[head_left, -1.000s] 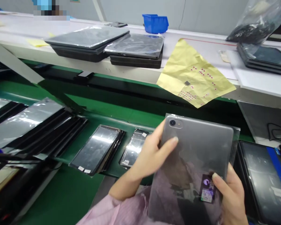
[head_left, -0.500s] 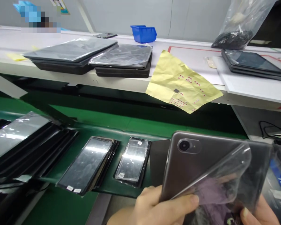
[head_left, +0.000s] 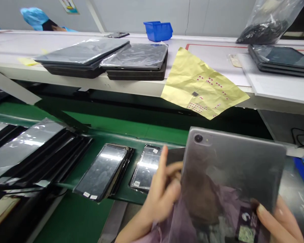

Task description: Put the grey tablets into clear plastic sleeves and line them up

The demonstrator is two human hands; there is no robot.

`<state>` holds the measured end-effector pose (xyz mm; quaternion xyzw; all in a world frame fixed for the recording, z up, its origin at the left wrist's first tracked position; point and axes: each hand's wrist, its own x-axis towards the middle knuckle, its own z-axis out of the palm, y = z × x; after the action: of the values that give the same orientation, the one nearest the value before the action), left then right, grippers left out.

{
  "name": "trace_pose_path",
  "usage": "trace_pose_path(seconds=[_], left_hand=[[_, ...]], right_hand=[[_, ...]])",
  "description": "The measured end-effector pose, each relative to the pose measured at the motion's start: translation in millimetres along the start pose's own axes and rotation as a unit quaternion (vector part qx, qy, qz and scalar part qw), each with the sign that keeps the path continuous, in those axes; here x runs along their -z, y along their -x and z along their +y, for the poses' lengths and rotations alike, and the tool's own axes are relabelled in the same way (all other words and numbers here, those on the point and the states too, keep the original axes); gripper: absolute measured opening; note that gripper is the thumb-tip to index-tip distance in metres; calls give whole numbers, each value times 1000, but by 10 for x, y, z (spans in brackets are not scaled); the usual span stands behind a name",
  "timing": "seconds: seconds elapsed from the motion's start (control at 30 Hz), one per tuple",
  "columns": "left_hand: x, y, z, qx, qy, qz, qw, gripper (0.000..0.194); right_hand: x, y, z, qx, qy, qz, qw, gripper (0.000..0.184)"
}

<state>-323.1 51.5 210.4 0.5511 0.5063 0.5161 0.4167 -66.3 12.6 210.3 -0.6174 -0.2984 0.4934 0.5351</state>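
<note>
I hold a grey tablet [head_left: 233, 168] upright in front of me, its back toward me and the camera lens at its top left corner. A clear plastic film or bag lies over it, reflecting my pink sleeve. My left hand [head_left: 162, 195] grips the tablet's left edge, thumb and fingers pinched on it and the index finger raised. My right hand [head_left: 281, 221] holds the lower right corner, its thumb lying on the back beside a dark sticker with a code [head_left: 246, 225].
Wrapped dark panels [head_left: 103, 170] [head_left: 145, 167] and a longer row [head_left: 27, 148] lie on the green belt [head_left: 131, 128]. The white shelf behind carries tablet stacks [head_left: 83, 57] [head_left: 136, 60] [head_left: 281, 59], a yellow sheet [head_left: 202, 84], a blue bin [head_left: 158, 31] and a plastic bag [head_left: 268, 23]. A person's blue cap [head_left: 35, 17] shows far left.
The clear film that was lifted off the tablet's back half a second ago lies flat against it again. My left hand moved up along the left edge; the tablet sits slightly higher.
</note>
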Motion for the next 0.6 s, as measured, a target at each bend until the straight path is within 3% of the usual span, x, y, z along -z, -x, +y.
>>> trace_pose_path(seconds=[0.03,0.07,0.1,0.2,0.27,0.33,0.43,0.6], left_hand=[[95,-109,-279,74,-68,46,994,68],[202,-200,-577,145,-175,81,970,65],[318,-260,-875,227,-311,95,918,61],[650,-219,-1619,347,-418,147,827,84],[819,-80,-1922,400,-437,144,793,91],[943,41,-2094,429,-445,128,776,91],[1076,86,-2221,431,-458,94,772,86],[1229,-23,-2172,433,-459,41,775,73]], right_hand=[[-55,-49,-23,-17,-8,-1,1000,64],[-109,-105,-37,-34,-7,-16,999,64],[-161,-163,-40,-50,0,-37,998,64],[-331,-342,36,-65,45,-106,991,63],[-466,-460,152,-42,82,-166,982,60],[-617,-574,298,4,152,-208,966,54],[-858,-718,510,53,312,-224,922,45],[-1207,-835,750,25,435,-237,868,42]])
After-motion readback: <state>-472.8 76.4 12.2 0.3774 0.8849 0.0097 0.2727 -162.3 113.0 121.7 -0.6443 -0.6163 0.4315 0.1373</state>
